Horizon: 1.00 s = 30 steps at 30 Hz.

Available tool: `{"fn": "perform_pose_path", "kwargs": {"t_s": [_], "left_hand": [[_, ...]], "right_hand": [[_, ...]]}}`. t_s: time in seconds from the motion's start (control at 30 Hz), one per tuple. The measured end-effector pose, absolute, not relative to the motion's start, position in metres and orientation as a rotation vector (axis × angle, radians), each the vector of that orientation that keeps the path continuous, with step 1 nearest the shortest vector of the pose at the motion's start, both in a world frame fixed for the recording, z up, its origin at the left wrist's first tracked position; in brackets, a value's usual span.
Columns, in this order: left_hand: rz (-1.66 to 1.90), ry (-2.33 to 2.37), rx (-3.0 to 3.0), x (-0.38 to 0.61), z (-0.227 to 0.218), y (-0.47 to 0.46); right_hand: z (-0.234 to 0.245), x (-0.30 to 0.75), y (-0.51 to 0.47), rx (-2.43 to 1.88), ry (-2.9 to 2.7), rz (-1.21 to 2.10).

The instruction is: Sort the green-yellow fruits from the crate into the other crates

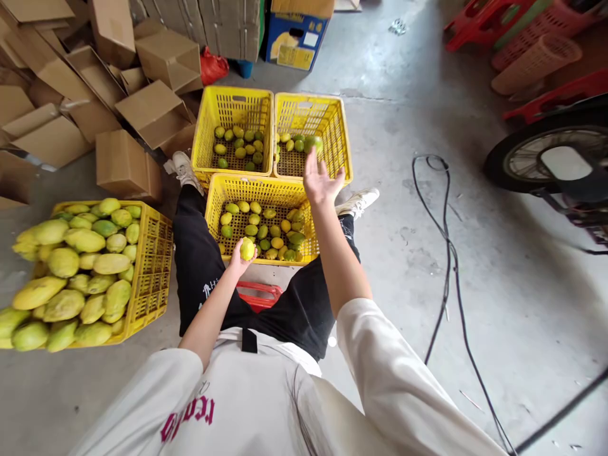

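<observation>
My left hand (pixel 240 258) is closed around a yellow-green mango (pixel 247 248), held over the near edge of the closest yellow crate (pixel 215 196). My right hand (pixel 319 180) is raised with fingers spread, palm up, empty. Just beyond its fingertips a green mango (pixel 313 143) is in the air over the far right yellow crate (pixel 342 136). The far left yellow crate (pixel 202 126) holds several small mangoes. I sit on a red stool (pixel 259 294) with legs on either side of the closest crate.
A heaped yellow crate of large mangoes (pixel 152 266) stands at my left. Cardboard boxes (pixel 126 164) pile up at the back left. A black cable (pixel 446 253) trails across the concrete floor on the right, near a motorbike wheel (pixel 546 155) and red baskets (pixel 536 60).
</observation>
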<state>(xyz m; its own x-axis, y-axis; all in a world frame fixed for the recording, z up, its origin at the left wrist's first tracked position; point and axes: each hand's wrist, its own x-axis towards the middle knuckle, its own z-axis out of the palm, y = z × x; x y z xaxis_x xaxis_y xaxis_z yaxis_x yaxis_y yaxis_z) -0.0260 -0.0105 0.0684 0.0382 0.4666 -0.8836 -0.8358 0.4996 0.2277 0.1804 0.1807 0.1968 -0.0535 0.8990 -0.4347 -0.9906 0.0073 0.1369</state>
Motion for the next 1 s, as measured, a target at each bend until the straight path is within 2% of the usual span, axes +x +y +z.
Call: {"fn": "perform_pose_path", "kwargs": {"t_s": [0.07,0.13,0.23,0.33,0.4,0.5,0.67,0.8,1.0], "left_hand": [[1.044,1.135,-0.409,-0.026,0.069,-0.010],[1.042,1.136,-0.415,-0.025,0.070,-0.010],[1.037,1.139,-0.426,-0.026,0.069,-0.009],[1.037,1.147,-0.422,-0.026,0.067,-0.009],[1.038,1.163,-0.410,-0.025,0.066,-0.011],[1.023,1.181,-0.402,-0.024,0.066,-0.013],[1.068,1.180,-0.405,-0.023,0.078,0.015],[1.176,1.044,-0.291,-0.032,0.119,0.088],[1.397,0.651,0.056,-0.056,0.223,0.181]], "right_hand": [[0.213,0.187,0.183,-0.042,0.378,1.588],[0.208,0.188,0.169,-0.089,0.243,1.605],[0.165,0.183,0.129,-0.522,0.164,1.581],[0.105,0.175,0.080,-1.180,0.339,1.579],[0.071,0.172,0.050,-1.354,0.415,1.596],[0.043,0.174,0.024,-1.416,0.401,1.591],[0.032,0.186,0.019,-1.412,0.298,1.584],[0.031,0.185,0.017,-1.406,0.276,1.559],[0.029,0.177,0.015,-1.414,0.207,1.541]]}}
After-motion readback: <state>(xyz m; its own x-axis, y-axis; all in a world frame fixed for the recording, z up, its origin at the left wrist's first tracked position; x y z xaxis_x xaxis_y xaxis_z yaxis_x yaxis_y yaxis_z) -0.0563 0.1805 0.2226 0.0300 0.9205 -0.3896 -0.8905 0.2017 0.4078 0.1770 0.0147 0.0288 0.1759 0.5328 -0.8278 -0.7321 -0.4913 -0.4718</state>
